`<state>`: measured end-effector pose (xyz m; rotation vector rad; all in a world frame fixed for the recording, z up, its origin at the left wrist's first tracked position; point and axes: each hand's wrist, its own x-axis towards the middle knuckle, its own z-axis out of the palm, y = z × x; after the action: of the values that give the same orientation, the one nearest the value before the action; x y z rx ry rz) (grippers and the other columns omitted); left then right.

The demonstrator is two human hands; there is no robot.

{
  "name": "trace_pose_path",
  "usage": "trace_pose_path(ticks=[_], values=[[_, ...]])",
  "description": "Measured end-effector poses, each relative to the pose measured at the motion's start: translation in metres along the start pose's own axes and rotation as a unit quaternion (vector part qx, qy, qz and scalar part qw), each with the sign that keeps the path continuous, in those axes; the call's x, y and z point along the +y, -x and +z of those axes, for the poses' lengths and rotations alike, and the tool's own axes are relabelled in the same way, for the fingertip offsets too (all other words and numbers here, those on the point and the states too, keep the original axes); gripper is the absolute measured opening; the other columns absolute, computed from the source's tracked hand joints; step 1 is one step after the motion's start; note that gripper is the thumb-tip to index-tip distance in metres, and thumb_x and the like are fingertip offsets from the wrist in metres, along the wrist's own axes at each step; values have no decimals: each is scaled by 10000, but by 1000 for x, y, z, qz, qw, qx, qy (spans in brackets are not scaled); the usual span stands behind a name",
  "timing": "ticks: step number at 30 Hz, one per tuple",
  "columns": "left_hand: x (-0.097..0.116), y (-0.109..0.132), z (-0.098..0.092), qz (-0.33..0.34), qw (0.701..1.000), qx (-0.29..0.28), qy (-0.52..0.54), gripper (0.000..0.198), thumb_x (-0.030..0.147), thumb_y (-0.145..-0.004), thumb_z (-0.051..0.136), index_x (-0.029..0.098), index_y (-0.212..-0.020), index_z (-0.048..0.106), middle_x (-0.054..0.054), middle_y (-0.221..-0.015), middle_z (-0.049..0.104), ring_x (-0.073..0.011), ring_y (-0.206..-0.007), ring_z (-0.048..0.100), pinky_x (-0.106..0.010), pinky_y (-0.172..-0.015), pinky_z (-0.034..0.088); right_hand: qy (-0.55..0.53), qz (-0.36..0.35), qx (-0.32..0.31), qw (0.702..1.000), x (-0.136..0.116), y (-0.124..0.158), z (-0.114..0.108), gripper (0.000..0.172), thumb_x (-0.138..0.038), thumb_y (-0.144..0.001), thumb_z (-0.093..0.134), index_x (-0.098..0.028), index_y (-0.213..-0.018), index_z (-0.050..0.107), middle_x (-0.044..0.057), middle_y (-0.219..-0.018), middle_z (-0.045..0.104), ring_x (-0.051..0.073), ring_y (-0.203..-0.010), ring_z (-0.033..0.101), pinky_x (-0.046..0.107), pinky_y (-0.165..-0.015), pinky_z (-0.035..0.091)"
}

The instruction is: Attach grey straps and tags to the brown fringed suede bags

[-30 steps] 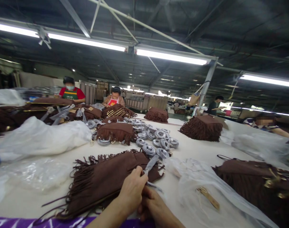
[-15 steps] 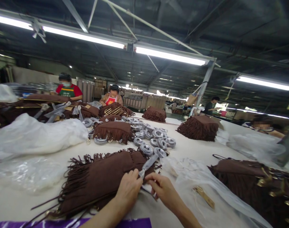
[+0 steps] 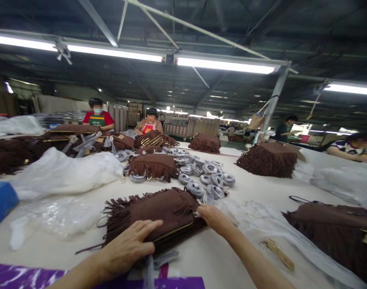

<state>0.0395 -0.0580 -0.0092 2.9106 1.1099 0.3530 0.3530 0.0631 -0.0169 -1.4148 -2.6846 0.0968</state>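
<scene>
A dark brown fringed bag (image 3: 159,210) lies before me, its gold zip facing me and its fringe pointing left and away. My left hand (image 3: 131,243) rests on the bag's near left part, fingers stretched out. At the bag's right end, my right hand (image 3: 213,217) is closed on the corner, beside a small metal fitting; the fingertips are partly hidden. Under the bag's near edge a grey plastic-wrapped strip (image 3: 167,257) sticks out. Just beyond the bag sit several coiled straps in clear wrap (image 3: 195,189).
A smaller fringed bag (image 3: 153,164) lies behind the coils. Crumpled plastic (image 3: 69,170) is at left, near a blue box (image 3: 3,202). On the right are plastic sheeting (image 3: 255,224), a tan tag (image 3: 280,255) and more fringed bags (image 3: 334,224). Co-workers (image 3: 98,118) sit across the table.
My left hand has moved left and nearer, off the wrapped strap and flat onto the bag. The bag has turned, showing its zip. My right hand now holds its corner. The view has shifted left.
</scene>
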Motion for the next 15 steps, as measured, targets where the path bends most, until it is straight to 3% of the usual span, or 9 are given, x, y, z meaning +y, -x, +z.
trace_pose_path(ticks=[3, 6, 9, 11, 15], values=[[-15, 50, -6, -66, 997, -14, 31, 327, 59, -858, 444, 279, -993, 645, 7, -1558, 268, -252, -1355, 358, -383, -1094, 338, 6, 9, -15, 1000, 0, 2, 0, 247, -46, -875, 419, -134, -869, 650, 117, -931, 668, 221, -909, 629, 288, -774, 434], [-26, 78, -5, -131, 987, 4, 96, 376, 49, -811, 445, 292, -994, 667, 25, -1557, 267, -255, -1357, 348, -397, -1096, 334, 9, -10, -37, 999, -12, 4, 0, 200, -82, -859, 471, -146, -896, 657, 103, -955, 669, 221, -930, 625, 278, -778, 426], [-29, 80, -4, -199, 968, 44, 147, 408, 25, -771, 374, 252, -917, 681, -10, -1447, 442, -233, -1282, 432, -383, -1056, 369, 14, -23, -53, 998, -26, 5, -11, 221, -89, -829, 495, -174, -956, 656, 82, -954, 669, 214, -931, 620, 271, -780, 415], [-24, 71, -7, -222, 960, 75, 153, 404, 18, -749, 338, 218, -883, 662, -48, -1258, 584, -205, -1140, 531, -336, -978, 422, 16, -21, -46, 999, -36, 7, -23, 283, -63, -814, 467, -182, -996, 648, 82, -984, 664, 203, -937, 614, 266, -787, 407], [-1, 57, -15, -197, 966, 93, 141, 299, 63, -790, 348, 201, -792, 613, -34, -863, 641, -160, -815, 588, -249, -754, 458, -43, -63, -12, 997, -66, 16, -35, 276, -100, -851, 419, -200, -947, 657, 60, -938, 681, 188, -886, 625, 264, -770, 412]])
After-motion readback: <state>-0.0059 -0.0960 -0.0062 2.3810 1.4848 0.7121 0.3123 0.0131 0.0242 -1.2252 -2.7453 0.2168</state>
